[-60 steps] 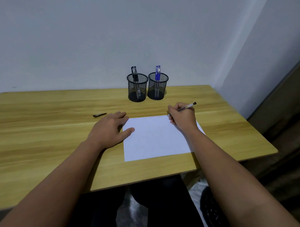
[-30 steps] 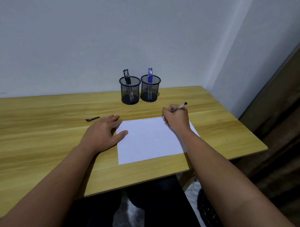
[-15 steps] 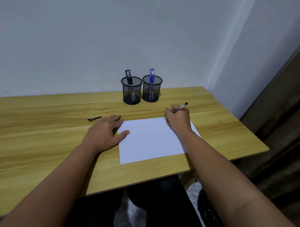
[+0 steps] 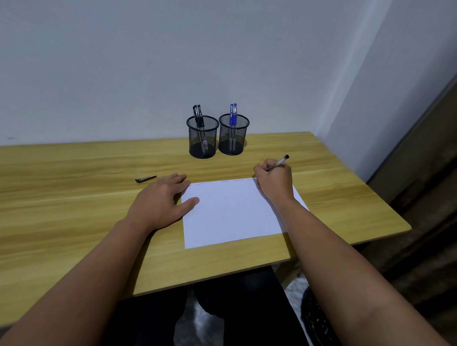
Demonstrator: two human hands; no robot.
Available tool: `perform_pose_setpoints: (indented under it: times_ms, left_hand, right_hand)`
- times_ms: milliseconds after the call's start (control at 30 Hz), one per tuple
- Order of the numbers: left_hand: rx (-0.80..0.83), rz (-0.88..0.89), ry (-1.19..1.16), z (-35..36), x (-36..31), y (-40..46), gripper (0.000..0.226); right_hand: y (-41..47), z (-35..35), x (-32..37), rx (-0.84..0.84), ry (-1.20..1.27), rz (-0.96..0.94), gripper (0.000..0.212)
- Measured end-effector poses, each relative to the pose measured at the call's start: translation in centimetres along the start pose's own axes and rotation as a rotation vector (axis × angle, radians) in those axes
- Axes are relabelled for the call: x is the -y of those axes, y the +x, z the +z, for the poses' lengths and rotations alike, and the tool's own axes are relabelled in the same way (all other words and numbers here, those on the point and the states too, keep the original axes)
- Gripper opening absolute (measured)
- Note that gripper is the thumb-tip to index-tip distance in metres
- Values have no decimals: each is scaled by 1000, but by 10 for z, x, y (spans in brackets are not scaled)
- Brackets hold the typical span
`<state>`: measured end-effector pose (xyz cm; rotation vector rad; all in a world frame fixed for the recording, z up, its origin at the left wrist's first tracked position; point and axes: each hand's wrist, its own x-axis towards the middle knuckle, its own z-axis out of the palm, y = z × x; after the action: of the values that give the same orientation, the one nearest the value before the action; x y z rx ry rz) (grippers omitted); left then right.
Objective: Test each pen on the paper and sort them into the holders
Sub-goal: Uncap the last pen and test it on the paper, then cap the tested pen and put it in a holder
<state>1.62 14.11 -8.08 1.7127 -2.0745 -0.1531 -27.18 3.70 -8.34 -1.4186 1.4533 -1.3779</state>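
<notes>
A white sheet of paper [image 4: 233, 214] lies on the wooden desk [image 4: 65, 206], with faint written marks along its far edge. My right hand [image 4: 275, 183] grips a clear pen with a black end [image 4: 281, 161], its tip at the paper's far right corner. My left hand [image 4: 161, 200] lies flat, fingers spread, on the paper's left edge. A black pen cap [image 4: 145, 179] lies on the desk left of that hand. Two black mesh holders stand at the back: the left holder [image 4: 202, 137] has black pens, the right holder [image 4: 233, 134] has blue pens.
The desk meets a white wall behind the holders and ends close on the right, near a wall corner. Its front edge runs just above my dark-clothed lap. A dark object lies on the floor at lower right [image 4: 317, 328].
My right hand has stayed at the paper's far right corner with the pen, shifting only slightly. The left hand has kept its place. The camera view has drifted a little.
</notes>
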Motion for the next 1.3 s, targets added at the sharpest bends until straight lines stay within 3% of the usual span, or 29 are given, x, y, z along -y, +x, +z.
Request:
perform_pose_setpoints:
  times_ms: [667,833,967,1100,1200,1300]
  left_hand:
    - [-7,2,-10,2,3,1,77]
    - [0,0,-16,0,1,0,75]
    - [0,10,-20,-1,0,0,73]
    - [-8,16,-38,-3,-1,-1,73]
    - [-118,44,-76,-7,6,0,60]
    - [-284,87,77,-19,25,0,49]
  right_hand:
    - [-9,-4,15,-58,-159,-27,36]
    - [-1,-14,26,-218,29,153,23]
    - [5,-18,27,-157,130,246,32]
    - [6,-23,51,-193,216,186,34]
    - [7,-24,67,-248,263,89,34]
    - [9,-16,70,-152,223,111,39]
